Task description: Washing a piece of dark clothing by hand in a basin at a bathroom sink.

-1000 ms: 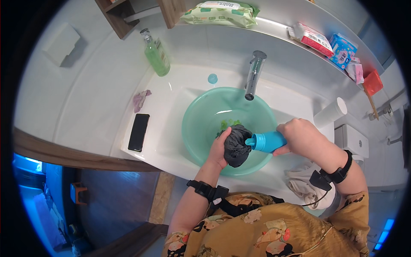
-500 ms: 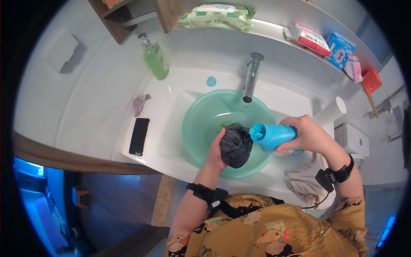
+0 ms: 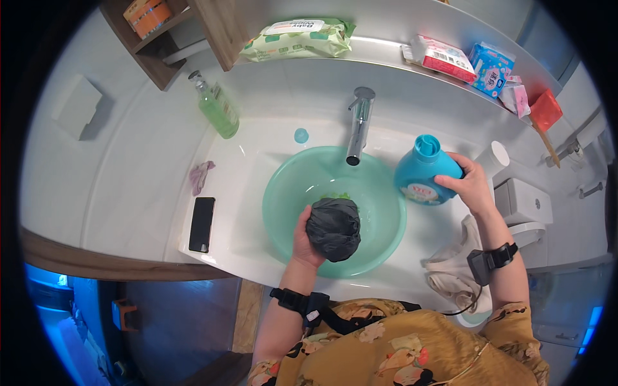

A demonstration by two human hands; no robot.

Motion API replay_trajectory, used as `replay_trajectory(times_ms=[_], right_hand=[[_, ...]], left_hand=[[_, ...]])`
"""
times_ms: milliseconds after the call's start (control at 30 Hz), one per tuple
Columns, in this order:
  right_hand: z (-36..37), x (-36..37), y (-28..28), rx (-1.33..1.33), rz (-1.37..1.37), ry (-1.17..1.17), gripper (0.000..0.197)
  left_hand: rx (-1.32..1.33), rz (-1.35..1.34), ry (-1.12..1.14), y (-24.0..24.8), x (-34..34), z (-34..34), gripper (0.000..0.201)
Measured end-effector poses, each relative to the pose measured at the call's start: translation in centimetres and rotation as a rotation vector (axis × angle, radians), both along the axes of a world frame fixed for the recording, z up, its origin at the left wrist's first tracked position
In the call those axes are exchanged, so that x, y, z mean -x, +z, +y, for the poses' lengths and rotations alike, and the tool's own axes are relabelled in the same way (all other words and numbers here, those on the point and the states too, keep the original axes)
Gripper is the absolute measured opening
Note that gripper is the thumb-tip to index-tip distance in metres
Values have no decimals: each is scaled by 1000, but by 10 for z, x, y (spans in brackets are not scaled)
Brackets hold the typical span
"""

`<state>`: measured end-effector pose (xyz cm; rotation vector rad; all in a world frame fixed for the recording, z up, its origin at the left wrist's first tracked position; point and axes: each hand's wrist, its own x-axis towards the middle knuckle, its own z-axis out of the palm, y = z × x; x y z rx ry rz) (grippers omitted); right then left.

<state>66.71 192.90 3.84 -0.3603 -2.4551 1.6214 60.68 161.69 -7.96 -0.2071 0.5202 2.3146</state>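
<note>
Lt.-blue cap [image 3: 300, 136] sat off, on sink [image 3: 248, 164]; L hand [image 3: 306, 243] clamped dk.-grey cloth wad [image 3: 334, 230] over green basin [image 3: 283, 193], apparently not yet dunked; blue detergent btl [image 3: 421, 175], uncapped, by basin's R rim, R hand [image 3: 473, 186] clamped round it; recapping prob. left.

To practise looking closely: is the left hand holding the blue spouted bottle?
No, the left hand holds dark cloth; the right hand, the spouted bottle.

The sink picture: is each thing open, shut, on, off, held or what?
Blue bottle: open-topped, held in the right hand
Dark bundle: crumpled, held in the left hand
Teal basin: bright green stuff inside
Tap: no stream visible
Phone: screen dark
Pump bottle: standing, pump fitted
Purple cloth: crumpled
Pale cloth: bunched up
</note>
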Motion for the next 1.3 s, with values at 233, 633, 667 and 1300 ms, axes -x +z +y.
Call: replay_trajectory(times_ms=[233, 633, 667, 1300], right_hand=[[23, 32, -50, 95, 219, -309, 54], [59, 51, -70, -713, 281, -521, 49], [37, 44, -59, -648, 452, -430, 48], [-184, 50, -112, -409, 498, 351, 34]], left_hand=[[-7, -47, 153, 5, 0, -16, 51], [-41, 33, 186, 39, 4, -19, 62], [-39, 32, 192, 43, 4, -19, 63], [278, -87, 488, -44, -7, 48, 28]])
